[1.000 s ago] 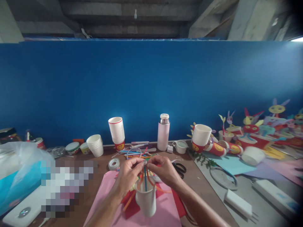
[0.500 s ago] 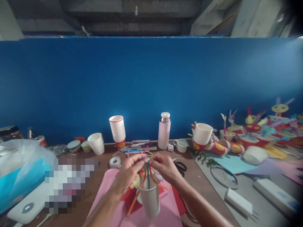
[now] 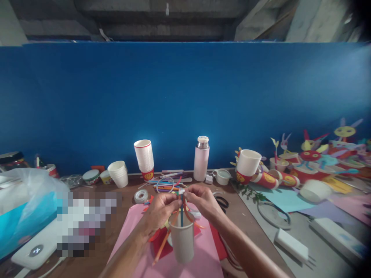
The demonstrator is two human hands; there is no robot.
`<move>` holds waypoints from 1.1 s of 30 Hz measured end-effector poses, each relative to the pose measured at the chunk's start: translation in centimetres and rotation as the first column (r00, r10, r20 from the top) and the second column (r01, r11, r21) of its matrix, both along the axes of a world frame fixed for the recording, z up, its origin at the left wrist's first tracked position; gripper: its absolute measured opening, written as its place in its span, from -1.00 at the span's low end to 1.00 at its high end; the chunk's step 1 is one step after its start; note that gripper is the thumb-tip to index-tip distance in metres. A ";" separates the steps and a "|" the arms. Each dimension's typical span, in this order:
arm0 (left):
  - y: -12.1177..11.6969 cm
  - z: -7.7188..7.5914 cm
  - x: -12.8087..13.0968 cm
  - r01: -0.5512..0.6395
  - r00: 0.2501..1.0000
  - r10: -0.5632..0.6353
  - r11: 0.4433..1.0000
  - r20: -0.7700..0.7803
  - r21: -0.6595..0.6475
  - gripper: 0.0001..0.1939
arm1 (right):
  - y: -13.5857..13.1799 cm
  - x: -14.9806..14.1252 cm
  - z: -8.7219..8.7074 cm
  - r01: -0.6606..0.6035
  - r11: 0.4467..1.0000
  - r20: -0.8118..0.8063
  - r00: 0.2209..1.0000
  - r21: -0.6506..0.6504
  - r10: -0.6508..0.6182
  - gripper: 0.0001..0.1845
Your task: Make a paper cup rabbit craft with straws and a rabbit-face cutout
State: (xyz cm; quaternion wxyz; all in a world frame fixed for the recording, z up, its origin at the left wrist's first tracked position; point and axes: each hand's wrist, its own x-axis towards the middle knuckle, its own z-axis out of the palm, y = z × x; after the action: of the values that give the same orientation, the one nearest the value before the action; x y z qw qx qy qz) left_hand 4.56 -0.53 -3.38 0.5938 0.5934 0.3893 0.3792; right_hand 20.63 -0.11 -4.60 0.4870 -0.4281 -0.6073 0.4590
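Observation:
A white paper cup (image 3: 183, 245) stands upright over a pink sheet (image 3: 136, 239). From its mouth rises a blue stick (image 3: 182, 216) with orange strips (image 3: 186, 207) bent down on both sides and a small white piece (image 3: 181, 191) at the top. My left hand (image 3: 161, 211) is closed, thumb and fingers pinching the strip on the left just below the top. Fingertips of my right hand (image 3: 202, 200) pinch the right side beside the white piece. Red paper (image 3: 162, 251) and other cut scraps lie behind the cup, partly hidden.
A tape roll (image 3: 141, 196), pens (image 3: 165, 181), a stack of cups (image 3: 144, 156) and a pink thermos (image 3: 201, 162) stand behind. Black-handled scissors (image 3: 222, 201) lie right of my hand. Decorated paper cups (image 3: 310, 166) crowd the right; a white power bank (image 3: 34, 251) lies left.
My left fingertips have slid slightly down from the top, so the white piece shows more. My right hand stays pinched near the same spot. The view has shifted slightly.

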 end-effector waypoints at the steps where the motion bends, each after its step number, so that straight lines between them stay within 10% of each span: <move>1: 0.0 -0.1 0.0 -0.004 1.000 0.004 1.000 0.009 0.001 -0.79 | -0.1 0.0 0.1 0.002 1.000 0.004 1.000 0.004 -0.002 -0.83; 19: 0.1 -0.1 0.3 -0.006 0.992 0.004 1.000 0.124 0.019 -0.61 | 0.1 -0.4 -0.4 0.055 0.996 0.022 0.998 0.076 -0.057 -0.86; 33: -0.6 0.3 0.3 -0.162 0.913 0.303 0.884 -0.272 0.439 -0.66 | -0.2 -0.3 0.1 0.023 0.992 0.056 0.998 0.120 -0.030 -0.69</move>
State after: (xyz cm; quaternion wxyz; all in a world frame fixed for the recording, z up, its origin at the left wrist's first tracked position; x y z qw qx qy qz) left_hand 4.90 -1.16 -3.12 0.3323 0.7072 0.4656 0.4156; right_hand 20.34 -0.36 -4.52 0.5002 -0.4192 -0.6418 0.4028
